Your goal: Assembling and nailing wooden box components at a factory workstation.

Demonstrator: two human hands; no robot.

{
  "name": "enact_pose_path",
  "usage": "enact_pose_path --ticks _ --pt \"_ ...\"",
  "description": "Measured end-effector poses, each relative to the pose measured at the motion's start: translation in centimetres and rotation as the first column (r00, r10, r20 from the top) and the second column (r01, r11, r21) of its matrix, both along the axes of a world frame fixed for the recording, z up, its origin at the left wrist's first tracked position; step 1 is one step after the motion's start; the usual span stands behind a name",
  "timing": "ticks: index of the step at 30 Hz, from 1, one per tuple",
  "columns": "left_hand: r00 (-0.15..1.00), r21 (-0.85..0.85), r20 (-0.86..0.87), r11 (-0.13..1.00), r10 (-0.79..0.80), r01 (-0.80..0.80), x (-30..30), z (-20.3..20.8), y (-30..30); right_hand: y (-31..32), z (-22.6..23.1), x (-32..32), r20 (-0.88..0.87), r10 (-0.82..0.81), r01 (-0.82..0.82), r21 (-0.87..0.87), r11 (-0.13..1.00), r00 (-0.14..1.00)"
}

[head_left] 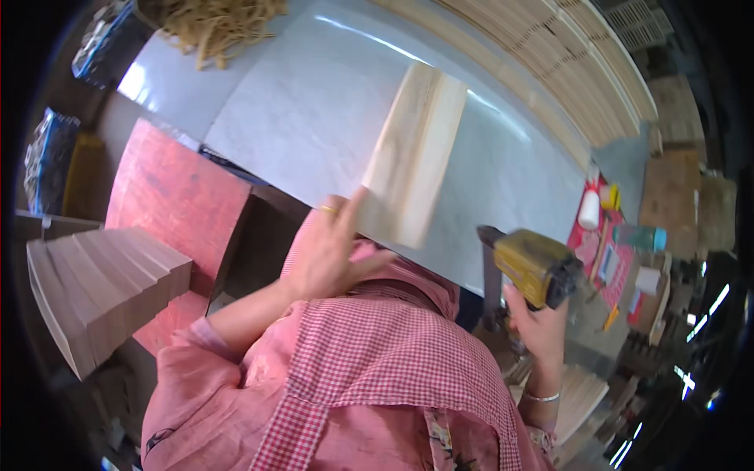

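A flat pale wooden piece with a darker brown streak (420, 149) lies on a glossy grey-white tabletop (314, 102), its near end close to the table's front edge. My left hand (322, 255), with a gold ring, is at the piece's near left corner. Its fingers are spread, and one fingertip meets or nearly meets the wood; I cannot tell which. Over to the right, my right hand (542, 330) grips a yellow and black nail gun or stapler (532, 263), held just off the table's front edge and apart from the wood. The fingers behind the tool are partly hidden.
Slatted wooden panels (542, 55) are stacked along the far right side. Curly straw-coloured strips (212, 27) lie far left. Grey-brown boards (102, 282) rest by a reddish panel (173, 188) at left. Beyond the tool stand a white bottle (589, 208) and a teal-capped clear bottle (640, 237).
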State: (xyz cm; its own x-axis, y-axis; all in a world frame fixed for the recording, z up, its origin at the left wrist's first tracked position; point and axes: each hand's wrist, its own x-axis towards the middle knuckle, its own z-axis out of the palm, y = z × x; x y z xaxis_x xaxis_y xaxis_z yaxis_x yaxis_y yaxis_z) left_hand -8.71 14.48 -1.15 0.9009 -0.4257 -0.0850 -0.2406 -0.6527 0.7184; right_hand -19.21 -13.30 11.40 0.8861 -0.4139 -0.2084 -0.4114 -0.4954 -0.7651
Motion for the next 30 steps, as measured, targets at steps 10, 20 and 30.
enact_pose_path --ticks 10,20,30 --pt "0.888 -0.595 0.142 0.755 0.437 -0.276 12.5 -3.3 -7.3 -2.8 0.1 -2.8 -0.138 -0.117 0.105 -0.095 0.99 0.984" --pt "0.976 0.18 0.177 0.971 0.128 -0.16 24.9 -2.8 -8.2 -0.9 -2.7 -1.4 -0.064 0.001 0.001 0.035 0.999 0.998" --pt "0.967 0.135 0.239 0.983 0.092 -0.127 25.2 -3.8 -8.0 0.1 -5.7 -2.1 0.123 -0.041 0.019 0.173 0.985 0.992"
